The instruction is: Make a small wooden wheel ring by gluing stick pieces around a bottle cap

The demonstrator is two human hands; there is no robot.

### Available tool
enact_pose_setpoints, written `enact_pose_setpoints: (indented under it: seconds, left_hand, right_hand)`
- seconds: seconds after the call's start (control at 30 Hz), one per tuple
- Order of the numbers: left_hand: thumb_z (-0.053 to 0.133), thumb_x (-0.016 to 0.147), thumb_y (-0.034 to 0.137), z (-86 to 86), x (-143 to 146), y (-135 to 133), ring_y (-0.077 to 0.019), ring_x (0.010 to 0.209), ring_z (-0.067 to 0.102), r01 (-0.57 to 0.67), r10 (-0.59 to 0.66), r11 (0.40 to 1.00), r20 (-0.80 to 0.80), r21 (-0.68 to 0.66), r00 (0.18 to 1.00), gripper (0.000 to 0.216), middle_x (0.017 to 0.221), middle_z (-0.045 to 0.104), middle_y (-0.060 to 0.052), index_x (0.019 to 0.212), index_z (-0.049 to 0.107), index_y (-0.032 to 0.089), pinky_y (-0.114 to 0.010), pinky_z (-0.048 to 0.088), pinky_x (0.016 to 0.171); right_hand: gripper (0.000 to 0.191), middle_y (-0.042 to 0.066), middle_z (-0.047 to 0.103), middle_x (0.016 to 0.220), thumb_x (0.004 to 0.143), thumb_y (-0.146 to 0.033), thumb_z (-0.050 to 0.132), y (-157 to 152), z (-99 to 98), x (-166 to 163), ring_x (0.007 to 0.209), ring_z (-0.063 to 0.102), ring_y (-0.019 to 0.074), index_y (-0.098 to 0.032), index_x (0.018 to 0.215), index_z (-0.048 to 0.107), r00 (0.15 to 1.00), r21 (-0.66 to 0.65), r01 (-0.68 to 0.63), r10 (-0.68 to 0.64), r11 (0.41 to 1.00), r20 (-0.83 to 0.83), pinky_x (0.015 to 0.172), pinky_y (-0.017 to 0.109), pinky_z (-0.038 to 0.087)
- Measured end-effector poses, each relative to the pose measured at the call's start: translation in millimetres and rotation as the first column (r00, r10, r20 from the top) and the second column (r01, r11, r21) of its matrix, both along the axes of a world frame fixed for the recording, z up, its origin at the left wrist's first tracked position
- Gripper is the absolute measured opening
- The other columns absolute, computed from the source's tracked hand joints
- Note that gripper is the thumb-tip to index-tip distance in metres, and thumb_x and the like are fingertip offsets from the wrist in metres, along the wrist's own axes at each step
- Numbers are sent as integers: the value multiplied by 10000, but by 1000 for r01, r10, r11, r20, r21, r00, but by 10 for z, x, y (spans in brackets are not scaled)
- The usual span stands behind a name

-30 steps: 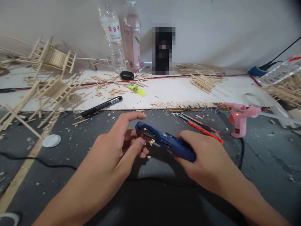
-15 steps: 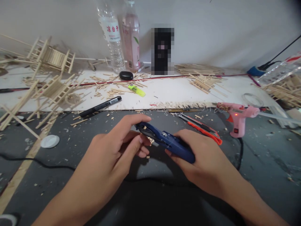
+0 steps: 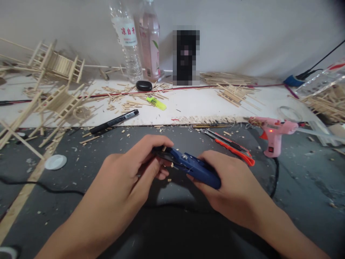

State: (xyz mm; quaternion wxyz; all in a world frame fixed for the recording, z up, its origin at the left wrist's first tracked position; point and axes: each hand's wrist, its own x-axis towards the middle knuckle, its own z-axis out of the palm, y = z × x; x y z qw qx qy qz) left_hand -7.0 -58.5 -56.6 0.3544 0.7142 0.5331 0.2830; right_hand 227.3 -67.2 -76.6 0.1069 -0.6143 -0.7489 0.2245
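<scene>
My right hand (image 3: 231,181) is closed round the handles of a blue cutter (image 3: 192,166), held low over the dark mat (image 3: 172,201). The cutter's jaws point left. My left hand (image 3: 134,167) is curled at those jaws, pinching a small wooden stick piece (image 3: 163,148) between thumb and fingers. Tiny wood offcuts (image 3: 169,179) lie on the mat just below the jaws.
An orange utility knife (image 3: 229,145) and a pink glue gun (image 3: 272,131) lie right of my hands. A black marker (image 3: 115,121), yellow highlighter (image 3: 157,103), two bottles (image 3: 140,39), stick models (image 3: 58,86) and loose sticks (image 3: 234,91) cover the white board behind. A white lid (image 3: 55,162) sits left.
My left fingers have closed in on the cutter's jaws, index finger now over the tip. Both hands and the cutter shifted slightly left.
</scene>
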Motion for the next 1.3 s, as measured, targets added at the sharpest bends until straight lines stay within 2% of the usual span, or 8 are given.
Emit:
enact_pose_setpoints:
  seconds: [0.27, 0.5, 0.73, 0.93, 1.1, 1.23, 1.3]
  left_hand:
    - [532, 1049, 373, -17, -7, -5, -142, 726, 781, 4, -4, 1000, -44, 1, 999, 189, 828, 789, 112, 1216, 600, 428, -195, 568, 630]
    - [512, 1051, 366, 9, -7, 11, -159, 701, 774, 6, -7, 1000, -67, -5, 998, 164, 809, 787, 86, 1183, 609, 368, -213, 558, 627]
    - [535, 1046, 348, 7, 8, 14, -147, 683, 763, 8, -5, 999, -92, 33, 996, 134, 796, 788, 109, 1142, 622, 383, -190, 536, 598]
    - [559, 1028, 289, -55, -25, 22, -102, 636, 744, 52, -42, 993, -91, 110, 995, 150, 770, 776, 147, 1121, 625, 386, -134, 478, 519]
    - [553, 1044, 293, -62, -40, 28, -105, 676, 758, 62, -56, 994, -61, 91, 997, 140, 810, 787, 124, 1149, 611, 365, -153, 521, 600]
    - [533, 1032, 302, -112, -54, 85, -139, 656, 757, 52, -48, 995, -59, 84, 997, 132, 773, 781, 84, 1136, 608, 334, -210, 536, 616]
    - [510, 1025, 292, -164, -70, 132, -143, 622, 741, 70, -68, 997, -99, 17, 993, 131, 732, 764, 79, 1110, 606, 322, -221, 517, 586]
  right_hand:
    - [100, 15, 713, 877, 885, -347, 632, 13, 5, -12, 762, 618, 221, -249, 881, 653, 1000, -24, 15, -15, 1000, -6, 660, 327, 353]
    - [103, 16, 713, 894, 881, -342, 625, 8, 17, -23, 780, 619, 224, -246, 899, 659, 1000, -34, 5, -5, 999, 8, 675, 329, 350]
    - [121, -5, 669, 779, 857, -330, 626, 11, -12, -37, 663, 553, 185, -243, 780, 591, 1000, -11, 8, -7, 1000, 29, 615, 308, 291]
    - [133, -14, 612, 660, 761, -264, 618, 14, -104, -49, 586, 511, 177, -244, 689, 508, 994, 20, 17, -19, 1000, 105, 574, 301, 223]
    - [180, 28, 654, 679, 759, -327, 602, 43, -154, -98, 636, 593, 221, -241, 677, 466, 980, 29, 9, -15, 1000, 198, 596, 313, 228]
    - [173, 62, 723, 737, 810, -360, 594, 81, -97, -135, 695, 669, 268, -241, 706, 526, 951, -15, -2, 6, 1000, 308, 600, 332, 215]
    - [136, 67, 745, 775, 833, -343, 589, 98, -68, -125, 726, 693, 284, -244, 741, 576, 932, -29, -1, 12, 1000, 363, 593, 341, 218]
